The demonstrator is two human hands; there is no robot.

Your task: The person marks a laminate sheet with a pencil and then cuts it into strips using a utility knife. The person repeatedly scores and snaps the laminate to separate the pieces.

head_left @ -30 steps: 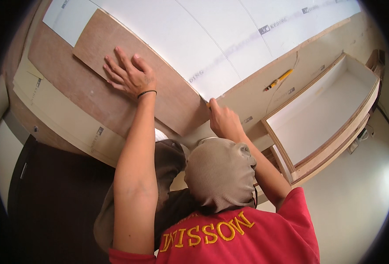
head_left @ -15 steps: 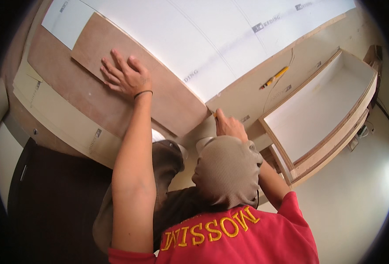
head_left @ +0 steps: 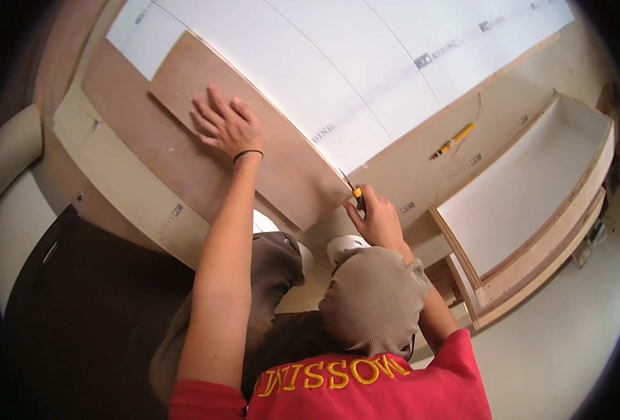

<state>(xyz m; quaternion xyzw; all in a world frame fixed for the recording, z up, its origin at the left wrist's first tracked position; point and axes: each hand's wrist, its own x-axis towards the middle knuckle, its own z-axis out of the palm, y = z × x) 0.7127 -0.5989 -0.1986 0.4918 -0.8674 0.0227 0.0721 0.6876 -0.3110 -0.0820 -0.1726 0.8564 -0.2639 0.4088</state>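
Head view. My left hand (head_left: 229, 131) lies flat on the brown board (head_left: 292, 178), fingers spread and relaxed, gripping nothing; the broad palm presumably steadies the board against sliding. The board overlaps the white sheet (head_left: 324, 66), its long edge straight across it, perhaps serving as a fence. My right hand (head_left: 381, 222) is closed around the yellow-and-black knife (head_left: 357, 194), blade toward the sheet beside the board's near-right corner; contact: cannot tell. Second yellow tool (head_left: 453, 141) rests on the tan panel (head_left: 513, 91), seemingly parked out of the way.
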